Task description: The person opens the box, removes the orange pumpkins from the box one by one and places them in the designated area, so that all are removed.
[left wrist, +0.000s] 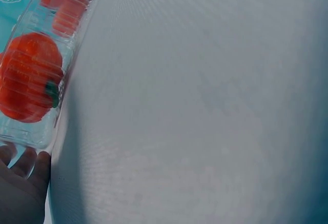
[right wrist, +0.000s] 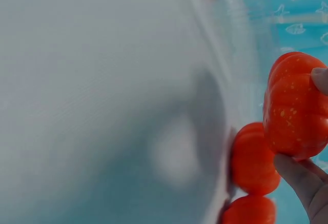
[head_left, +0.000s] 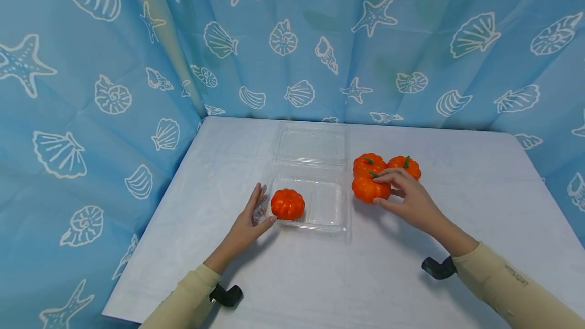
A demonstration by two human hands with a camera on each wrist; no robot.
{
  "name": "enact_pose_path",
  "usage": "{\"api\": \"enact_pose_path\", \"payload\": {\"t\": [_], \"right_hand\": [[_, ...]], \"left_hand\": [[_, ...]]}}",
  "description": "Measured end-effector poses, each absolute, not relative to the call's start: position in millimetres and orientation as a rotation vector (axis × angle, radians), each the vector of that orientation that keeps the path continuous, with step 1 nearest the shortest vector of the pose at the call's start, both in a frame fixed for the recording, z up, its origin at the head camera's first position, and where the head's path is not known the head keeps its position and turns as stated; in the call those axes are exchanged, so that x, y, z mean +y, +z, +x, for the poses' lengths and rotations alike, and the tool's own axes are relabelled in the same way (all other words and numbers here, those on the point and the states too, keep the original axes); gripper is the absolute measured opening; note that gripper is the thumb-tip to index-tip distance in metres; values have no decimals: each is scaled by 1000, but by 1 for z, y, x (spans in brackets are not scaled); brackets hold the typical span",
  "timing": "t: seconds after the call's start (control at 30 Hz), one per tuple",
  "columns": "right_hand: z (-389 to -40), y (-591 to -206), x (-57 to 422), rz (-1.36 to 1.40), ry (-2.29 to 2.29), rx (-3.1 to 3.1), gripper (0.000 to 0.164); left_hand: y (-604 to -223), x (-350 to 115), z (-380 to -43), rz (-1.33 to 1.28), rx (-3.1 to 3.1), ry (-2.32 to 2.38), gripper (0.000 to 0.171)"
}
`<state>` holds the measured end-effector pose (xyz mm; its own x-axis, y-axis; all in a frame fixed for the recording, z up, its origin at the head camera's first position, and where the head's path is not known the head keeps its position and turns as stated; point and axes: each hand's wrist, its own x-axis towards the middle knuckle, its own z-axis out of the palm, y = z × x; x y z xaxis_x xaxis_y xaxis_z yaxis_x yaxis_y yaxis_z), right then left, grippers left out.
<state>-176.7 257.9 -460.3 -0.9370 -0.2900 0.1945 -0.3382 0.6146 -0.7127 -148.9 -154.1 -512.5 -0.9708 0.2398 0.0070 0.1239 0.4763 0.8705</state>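
My right hand (head_left: 409,201) grips a small orange pumpkin (head_left: 369,188) with a green stem, thumb on the near side and fingers over the top. In the right wrist view this held pumpkin (right wrist: 294,106) is raised above two others. Those two, a left pumpkin (head_left: 368,162) and a right pumpkin (head_left: 405,166), sit together on the table behind it. My left hand (head_left: 244,230) rests at the left side of a clear plastic clamshell box (head_left: 322,202), fingers extended along its wall. Inside the box, at its left, lies another pumpkin (head_left: 287,204), also seen through the wall in the left wrist view.
The box's clear lid (head_left: 312,143) lies folded back toward the far edge of the white table (head_left: 388,278). A blue curtain (head_left: 274,65) with white shells and starfish hangs behind and to the left. Black wrist cameras sit on both sleeves.
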Motion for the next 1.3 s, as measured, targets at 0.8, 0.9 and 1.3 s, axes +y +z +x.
{"api": "enact_pose_path", "payload": {"t": [0.8, 0.9, 1.3], "right_hand": [[-191, -498, 267, 478, 1219, -2803, 40], [-190, -498, 267, 475, 1201, -2817, 41], [-182, -501, 270, 510, 1084, -2816, 46]], "left_hand": [[-514, -156, -149, 335, 2579, 1541, 94], [-515, -156, -150, 345, 2578, 1544, 94], [-516, -156, -150, 332, 2585, 1538, 94]]}}
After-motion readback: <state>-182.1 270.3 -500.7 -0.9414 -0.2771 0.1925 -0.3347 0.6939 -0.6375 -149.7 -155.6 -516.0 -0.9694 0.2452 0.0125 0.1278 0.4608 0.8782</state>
